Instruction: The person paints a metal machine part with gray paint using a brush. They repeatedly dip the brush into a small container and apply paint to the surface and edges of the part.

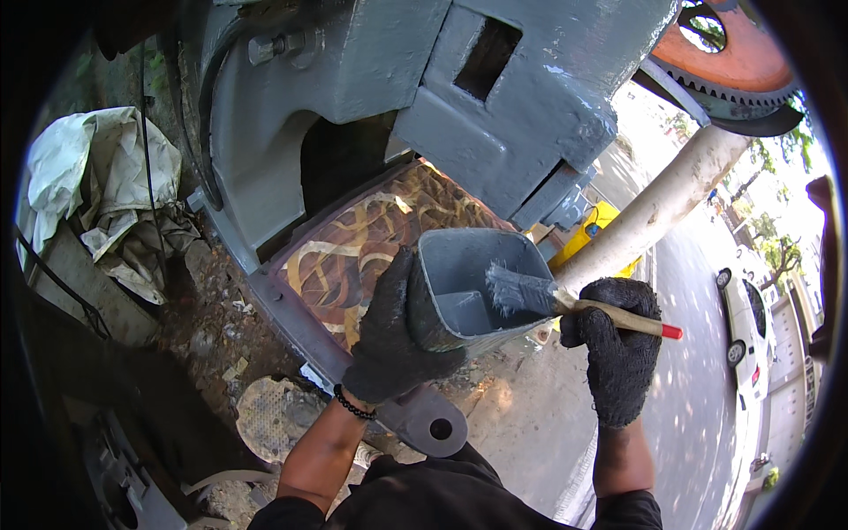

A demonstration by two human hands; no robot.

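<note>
A black cloth shirt (415, 502) is seen nearest. By the black-gloved left hand (387, 340), a grey-smeared, rounded-rectangular open container (464, 256) is gripped; at its mouth, a grey-coated, red-tipped wooden brush (565, 303) is held by the black-gloved right hand (624, 353).

Left hand (384, 331) and right hand (618, 353) are both gloved in black, and the beaded bracelet (355, 405) is black too. The container (428, 309) is bluish grey, honestly pretty close to the grey machine (371, 62). Brush (570, 303) has blue-grey bristles, a tan handle and a bright red tip. Loudest thing is the cloth (331, 269): swirly gold and tan ribbons on dark brown. Gear wheel (755, 44) is orange, car (738, 327) white.
</note>
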